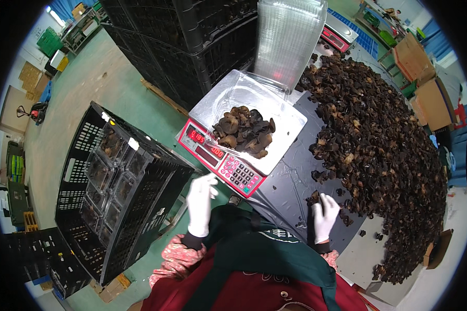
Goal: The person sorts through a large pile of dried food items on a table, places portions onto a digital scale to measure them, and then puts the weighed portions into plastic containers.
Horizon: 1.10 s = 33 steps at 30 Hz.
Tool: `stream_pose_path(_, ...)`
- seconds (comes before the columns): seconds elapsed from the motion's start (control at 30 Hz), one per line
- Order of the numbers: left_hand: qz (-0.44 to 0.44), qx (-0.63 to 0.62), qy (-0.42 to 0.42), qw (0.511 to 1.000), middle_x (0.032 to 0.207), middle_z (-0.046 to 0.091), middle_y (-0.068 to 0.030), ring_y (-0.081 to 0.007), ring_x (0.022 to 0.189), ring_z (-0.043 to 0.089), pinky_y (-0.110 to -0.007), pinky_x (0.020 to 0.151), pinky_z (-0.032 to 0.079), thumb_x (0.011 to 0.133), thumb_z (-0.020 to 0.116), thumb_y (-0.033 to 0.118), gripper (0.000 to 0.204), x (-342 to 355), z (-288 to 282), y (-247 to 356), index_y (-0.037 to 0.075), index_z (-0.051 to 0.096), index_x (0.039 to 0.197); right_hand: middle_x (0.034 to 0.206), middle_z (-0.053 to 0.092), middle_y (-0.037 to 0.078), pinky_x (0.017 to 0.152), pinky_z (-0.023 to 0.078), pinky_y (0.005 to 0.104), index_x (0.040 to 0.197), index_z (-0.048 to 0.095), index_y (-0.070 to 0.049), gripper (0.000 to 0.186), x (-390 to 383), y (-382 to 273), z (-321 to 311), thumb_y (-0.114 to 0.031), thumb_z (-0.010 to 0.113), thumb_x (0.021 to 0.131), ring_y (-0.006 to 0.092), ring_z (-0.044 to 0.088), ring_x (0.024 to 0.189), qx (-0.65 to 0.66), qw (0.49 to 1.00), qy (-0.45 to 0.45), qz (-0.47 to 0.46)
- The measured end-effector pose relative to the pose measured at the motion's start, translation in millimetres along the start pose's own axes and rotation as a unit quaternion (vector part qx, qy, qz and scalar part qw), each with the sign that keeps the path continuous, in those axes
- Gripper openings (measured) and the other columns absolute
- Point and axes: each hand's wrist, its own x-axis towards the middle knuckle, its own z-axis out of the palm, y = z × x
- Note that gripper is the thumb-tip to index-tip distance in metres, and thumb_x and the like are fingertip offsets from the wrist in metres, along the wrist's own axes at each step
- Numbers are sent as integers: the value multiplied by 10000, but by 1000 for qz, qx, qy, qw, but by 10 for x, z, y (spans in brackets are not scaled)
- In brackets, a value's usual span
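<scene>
On the steel pan of a red digital scale [207, 150] sits a clear plastic tray holding a heap of dark brown wood ear mushrooms [244, 129]. My left hand [199, 205], in a white glove, is in front of the scale's display edge with its fingers loosely apart and nothing visible in them. To the right, my white-gloved right hand [325, 215] hovers over the grey tabletop [285, 192], fingers spread. A small piece of wood ear [313, 197] lies at its fingertips; whether they touch it I cannot tell. A large pile of wood ears [373, 140] covers the table's right side.
A tall stack of clear plastic trays [290, 41] stands behind the scale, beside stacked black crates [166, 46]. At left, a tilted black crate [72, 176] holds several filled clear boxes [101, 173]. A second scale [339, 33] is at the far end. Cardboard boxes [415, 57] stand beyond the pile.
</scene>
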Motion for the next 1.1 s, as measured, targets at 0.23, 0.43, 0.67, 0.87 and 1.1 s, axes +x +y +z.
stream_pose_path(0.23,72,82,-40,993,916,660,-45,-65,667,530,-216,627,421,1012,440,84,255,-54,168,-39,-11,648,1124,1282,583,101,1063,338,443,1081,686,-90,278,67,176,0,-94,691,802,322,470,1269,-82,993,0,-84)
stream_pose_path(0.43,66,52,-6,996,885,660,-32,-63,656,521,-224,601,420,1022,461,130,250,161,35,-66,14,653,1134,1093,666,122,940,468,370,1063,693,-42,317,707,-331,-16,52,563,791,302,613,1059,72,989,18,-129)
stream_pose_path(0.67,72,3,-32,997,853,628,-17,-56,647,495,-217,606,400,1016,467,116,242,281,41,9,-4,657,1106,1017,674,119,732,542,329,1207,634,-129,334,1664,-1821,597,-273,656,906,259,679,831,200,973,-6,-114)
stream_pose_path(0.87,31,-28,-51,998,837,627,6,-26,605,466,-181,534,358,1022,483,146,227,284,44,-61,12,651,1095,941,693,115,742,526,415,958,683,-96,350,2046,-1930,638,-429,633,864,322,676,827,57,992,-113,-3)
stream_pose_path(1.1,40,5,-3,999,855,634,-14,-47,657,499,-203,613,402,1026,456,125,251,279,-222,-114,5,662,1106,724,663,55,617,479,247,900,678,-32,127,1623,-1604,303,-155,684,868,82,601,648,346,933,-78,60)
